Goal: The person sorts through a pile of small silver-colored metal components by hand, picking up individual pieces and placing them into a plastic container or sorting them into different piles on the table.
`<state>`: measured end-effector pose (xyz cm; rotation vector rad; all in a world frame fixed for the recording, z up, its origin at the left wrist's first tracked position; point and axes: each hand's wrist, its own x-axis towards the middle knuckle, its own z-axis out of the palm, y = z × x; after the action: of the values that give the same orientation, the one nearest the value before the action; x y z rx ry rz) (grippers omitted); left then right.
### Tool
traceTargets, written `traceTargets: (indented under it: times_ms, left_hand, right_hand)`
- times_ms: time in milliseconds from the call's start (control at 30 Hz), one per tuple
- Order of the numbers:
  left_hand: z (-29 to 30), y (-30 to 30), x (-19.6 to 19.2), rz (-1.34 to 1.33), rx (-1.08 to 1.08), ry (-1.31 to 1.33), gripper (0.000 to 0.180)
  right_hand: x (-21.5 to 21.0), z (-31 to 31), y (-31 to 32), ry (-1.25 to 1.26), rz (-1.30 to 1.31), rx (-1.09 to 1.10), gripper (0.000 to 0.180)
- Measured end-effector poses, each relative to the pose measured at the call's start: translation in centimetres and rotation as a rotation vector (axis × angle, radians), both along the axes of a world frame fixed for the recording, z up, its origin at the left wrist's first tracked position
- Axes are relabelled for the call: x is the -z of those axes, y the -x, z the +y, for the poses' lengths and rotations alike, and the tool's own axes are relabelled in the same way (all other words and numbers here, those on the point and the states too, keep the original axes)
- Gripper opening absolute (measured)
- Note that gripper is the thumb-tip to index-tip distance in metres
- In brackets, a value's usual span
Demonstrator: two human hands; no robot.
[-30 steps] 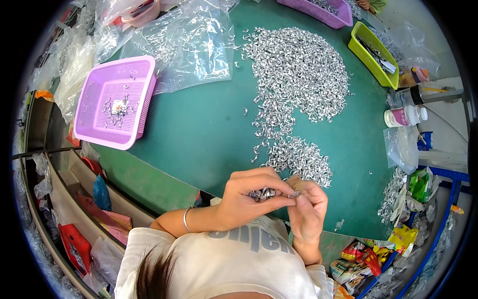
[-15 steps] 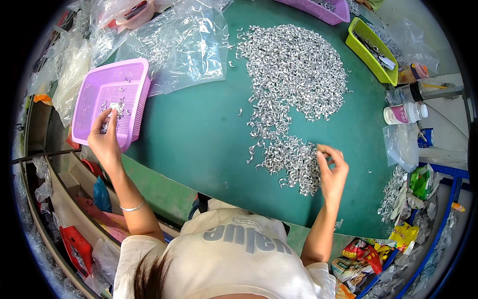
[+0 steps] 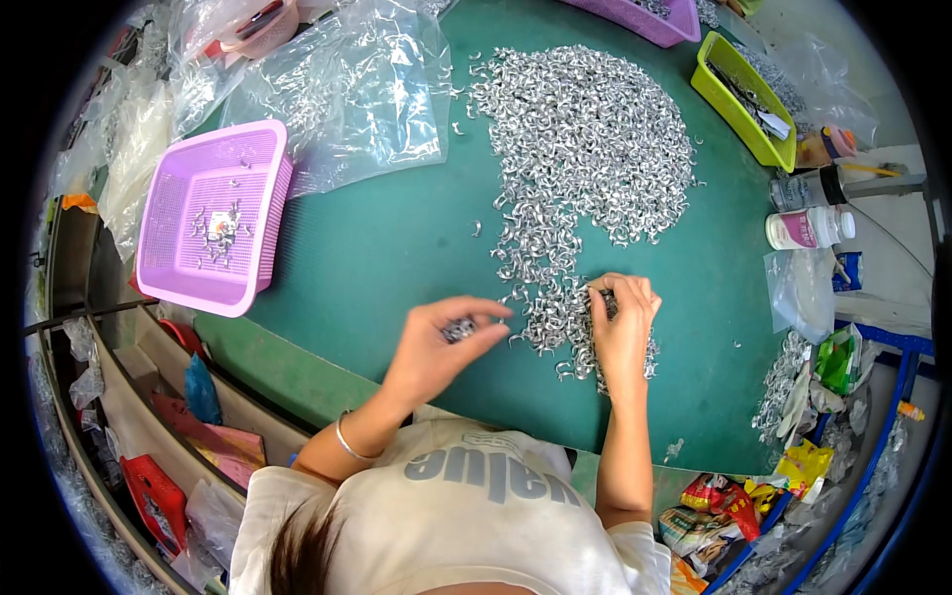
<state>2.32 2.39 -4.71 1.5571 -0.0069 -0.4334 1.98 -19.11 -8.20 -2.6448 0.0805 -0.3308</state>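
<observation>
A large heap of small curved silvery metal pieces (image 3: 595, 129) covers the far middle of the green table, with a narrow trail running down to a smaller near pile (image 3: 551, 315). My right hand (image 3: 622, 327) is over the right side of this near pile, fingers bent and drawn together; what its fingertips hold is hidden. Just left of the pile, my left hand (image 3: 436, 342) is curled around several of the metal pieces in its palm, thumb and forefinger reaching toward the pile's edge. A purple plastic basket (image 3: 280, 169) at the left holds a few scattered pieces.
Clear plastic bags (image 3: 387, 109) lie at the far left. A green basket (image 3: 783, 147) and another purple basket (image 3: 684, 28) stand at the far right. A white bottle (image 3: 808, 228) is by the right edge, with snack packets (image 3: 719, 506) below. Open drawers (image 3: 129, 377) are at the lower left.
My left hand has moved from the purple basket rightward to the near pile. My right hand has shifted slightly left, over the pile. A few pieces lie in the basket where the left hand was.
</observation>
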Motion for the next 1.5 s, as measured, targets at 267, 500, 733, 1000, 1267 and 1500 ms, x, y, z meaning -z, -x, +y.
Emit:
traceTargets:
  times_ms: [267,500,733,1000,1267,1500]
  left_hand:
    - [-1.3,0.7,0.1,0.015,0.099,-0.025,0.013]
    - [-1.6,1.0,-0.2,-0.006,0.083,-0.001,0.013]
    - [-3.3,0.7,-0.1,-0.051,0.108,0.049,0.015]
    - [-3.6,0.8,-0.9,-0.165,0.142,0.109,0.02]
    - [-2.9,0.6,-2.3,0.269,0.23,0.325,0.018]
    - [-3.4,0.7,-3.0,0.195,0.148,0.307,0.013]
  right_hand:
    - [-0.8,0.8,-0.6,0.045,0.038,0.016,0.01]
    - [-0.9,0.5,0.9,-0.512,-0.038,0.116,0.008]
    - [-1.1,0.7,1.8,-1.111,0.113,0.174,0.012]
    - [-5.4,3.1,4.1,-1.173,0.077,-0.006,0.016]
    - [-5.8,3.2,3.9,-0.969,-0.123,-0.11,0.012]
    - [-6.2,4.5,4.4,-1.003,-0.144,-0.039,0.013]
